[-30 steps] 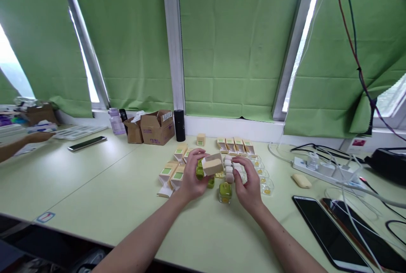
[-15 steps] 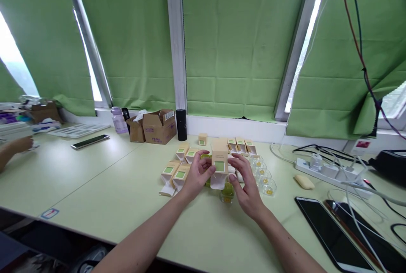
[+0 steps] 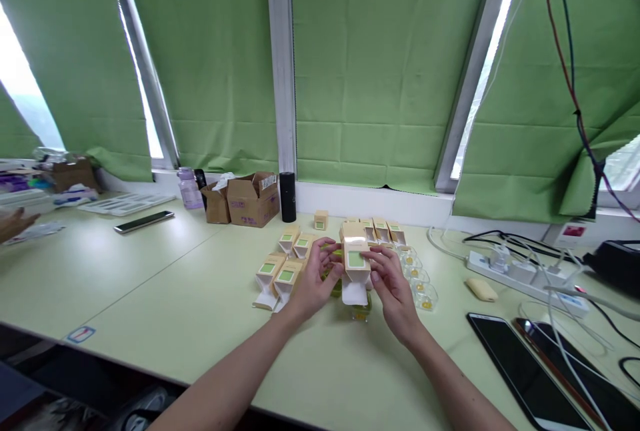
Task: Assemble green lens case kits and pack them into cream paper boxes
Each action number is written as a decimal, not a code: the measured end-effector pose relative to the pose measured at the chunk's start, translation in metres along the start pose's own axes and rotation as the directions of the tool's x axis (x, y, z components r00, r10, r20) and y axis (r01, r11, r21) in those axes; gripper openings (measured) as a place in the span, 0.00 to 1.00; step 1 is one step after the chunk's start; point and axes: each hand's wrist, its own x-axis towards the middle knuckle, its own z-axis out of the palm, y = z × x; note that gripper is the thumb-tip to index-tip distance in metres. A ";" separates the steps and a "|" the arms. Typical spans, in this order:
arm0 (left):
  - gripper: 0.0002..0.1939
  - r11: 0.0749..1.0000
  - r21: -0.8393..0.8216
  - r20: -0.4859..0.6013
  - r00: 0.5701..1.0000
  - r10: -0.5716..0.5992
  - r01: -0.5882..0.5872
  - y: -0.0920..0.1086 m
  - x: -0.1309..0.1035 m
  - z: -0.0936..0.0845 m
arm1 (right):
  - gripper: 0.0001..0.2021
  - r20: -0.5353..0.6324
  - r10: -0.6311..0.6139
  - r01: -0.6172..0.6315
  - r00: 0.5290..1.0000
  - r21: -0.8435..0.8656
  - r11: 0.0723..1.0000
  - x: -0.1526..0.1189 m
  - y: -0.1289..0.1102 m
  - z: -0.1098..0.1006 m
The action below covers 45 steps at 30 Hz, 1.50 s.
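Observation:
Between my two hands is a small tan cardboard box (image 3: 356, 259) with a green square on its face and a white flap hanging open at its lower end. My left hand (image 3: 316, 279) grips it along the left side, fingers and thumb curled. On the right side, the fingertips of my right hand (image 3: 394, 287) press against the box edge. Just below the box, a yellow-green glass jar (image 3: 362, 309) stands on the table, partly hidden. Similar boxes with open flaps (image 3: 287, 276) stand to the left of my left hand. Clear jars with yellow centres (image 3: 426, 299) line up beyond my right hand.
More tan boxes (image 3: 381, 228) stand behind my hands, and a single box (image 3: 321, 219) sits farther back. Brown cartons (image 3: 253, 201) and a black cylinder (image 3: 287, 197) are near the window. Rightward lie phones (image 3: 523, 364), a power strip (image 3: 525, 277) and cables. Another person's hand (image 3: 15, 223) is far left.
The box has shifted slightly right and tilted, showing more of its green square. My right fingers have closed in onto its side. The other person's hand has moved left.

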 end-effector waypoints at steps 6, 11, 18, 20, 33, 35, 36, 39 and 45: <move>0.28 0.963 0.235 0.041 0.991 0.124 -0.130 0.006 -0.006 -0.001 | 0.15 -0.006 0.039 -0.038 0.999 0.080 0.996 0.000 0.004 -0.003; 0.23 0.950 0.291 0.041 0.994 0.103 -0.111 0.007 -0.007 0.000 | 0.16 0.020 0.021 -0.022 1.000 0.051 0.998 -0.001 0.005 -0.001; 0.23 0.950 0.294 0.007 0.995 0.104 -0.101 0.008 -0.006 0.003 | 0.18 0.052 0.024 -0.025 0.998 0.022 0.999 -0.003 0.004 0.000; 0.22 0.950 0.295 -0.011 0.994 0.110 -0.101 0.008 -0.006 0.003 | 0.18 0.061 0.024 -0.025 0.998 0.017 1.000 -0.004 0.003 0.000; 0.19 0.965 0.251 -0.047 0.994 0.094 -0.080 0.005 -0.005 0.003 | 0.16 0.040 -0.024 0.025 0.999 -0.011 1.000 -0.006 0.004 0.004; 0.19 0.966 0.248 -0.049 0.995 0.087 -0.072 0.004 -0.005 0.003 | 0.16 0.035 -0.032 0.032 0.999 -0.012 0.999 -0.007 0.005 0.005; 0.19 0.967 0.246 -0.049 0.995 0.085 -0.071 0.004 -0.005 0.004 | 0.16 0.031 -0.036 0.036 0.999 -0.013 0.999 -0.007 0.005 0.005; 0.19 0.968 0.240 -0.047 0.995 0.089 -0.076 0.004 -0.005 0.004 | 0.16 0.023 -0.046 0.046 0.999 -0.011 0.999 -0.008 0.006 0.005; 0.18 0.968 0.239 -0.040 0.995 0.089 -0.077 0.007 -0.005 0.006 | 0.17 0.010 -0.037 0.037 0.999 -0.007 0.999 -0.009 0.006 0.005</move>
